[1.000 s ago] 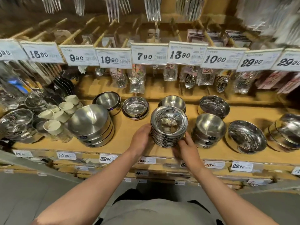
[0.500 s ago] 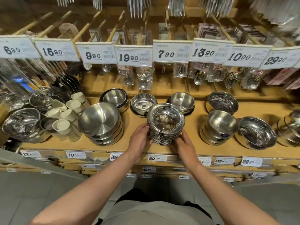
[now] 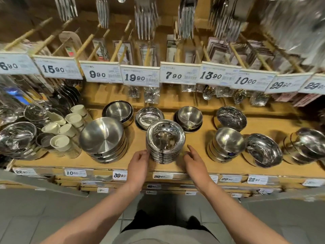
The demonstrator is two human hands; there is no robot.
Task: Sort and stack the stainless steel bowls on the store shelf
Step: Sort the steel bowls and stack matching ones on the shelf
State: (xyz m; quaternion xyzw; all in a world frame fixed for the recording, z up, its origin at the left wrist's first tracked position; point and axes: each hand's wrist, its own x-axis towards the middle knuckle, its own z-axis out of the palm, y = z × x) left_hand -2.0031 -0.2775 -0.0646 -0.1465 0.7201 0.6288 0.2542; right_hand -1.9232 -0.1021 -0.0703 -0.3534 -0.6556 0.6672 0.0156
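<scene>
A stack of several small shiny steel bowls (image 3: 165, 141) stands on the wooden shelf (image 3: 197, 138), near its front edge. My left hand (image 3: 139, 164) is at the stack's left side, fingers loosely curled, fingertips at its rim. Just right of the stack is my right hand (image 3: 195, 161), fingers spread, with a small gap to the bowls. To the left stands a stack of large brushed bowls (image 3: 103, 138), to the right a brushed stack (image 3: 228, 143). Behind are a shiny bowl (image 3: 149, 117) and more brushed bowls (image 3: 190, 117).
White cups (image 3: 70, 124) and shiny bowls (image 3: 16, 136) crowd the shelf's left end. A tilted shiny bowl (image 3: 263, 150) and another stack (image 3: 307, 145) are at the right. Price tags (image 3: 140, 76) and packaged cutlery hang above the back row.
Both hands gripped the small stack before. It now rests on the shelf, my right hand has come off it and my left hand's grip has loosened. The view has shifted slightly right.
</scene>
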